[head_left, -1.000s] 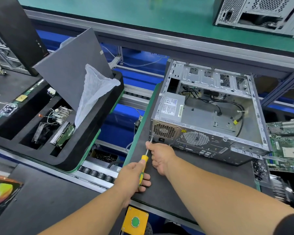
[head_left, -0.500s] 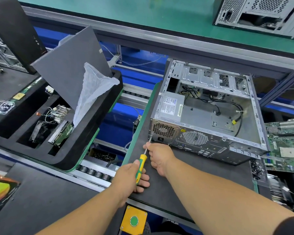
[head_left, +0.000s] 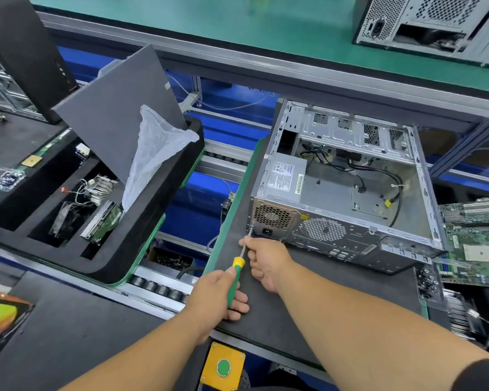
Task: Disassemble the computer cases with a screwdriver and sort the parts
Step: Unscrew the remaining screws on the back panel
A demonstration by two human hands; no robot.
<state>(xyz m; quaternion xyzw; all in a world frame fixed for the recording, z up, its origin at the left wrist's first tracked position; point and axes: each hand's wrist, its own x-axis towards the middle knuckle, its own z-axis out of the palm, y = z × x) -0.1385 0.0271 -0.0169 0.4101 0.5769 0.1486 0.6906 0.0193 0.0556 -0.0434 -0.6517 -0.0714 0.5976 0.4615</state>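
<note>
Working a screw at the rear panel of the computer case [head_left: 347,193], I am gripping the green-and-yellow handle of the screwdriver [head_left: 235,273] in my left hand [head_left: 219,297], fingers curled round it, while my right hand [head_left: 266,259] is pinching the bare shaft to steady the tip. The tip is sitting at the near-left corner of the case, just beside the power supply [head_left: 283,190] and its vent grille, at about twelve o'clock from my hands. The case is lying on its side on the dark mat [head_left: 294,306], open side up, with loose cables inside. I am judging this to be one of the screws holding the power supply. The next move is calling for keeping the tip seated and square while I turn, then catching the screw before it drops. The foam sorting tray [head_left: 141,249] is waiting at ten o'clock, already holding parts; a motherboard [head_left: 474,244] is lying at three o'clock.
</note>
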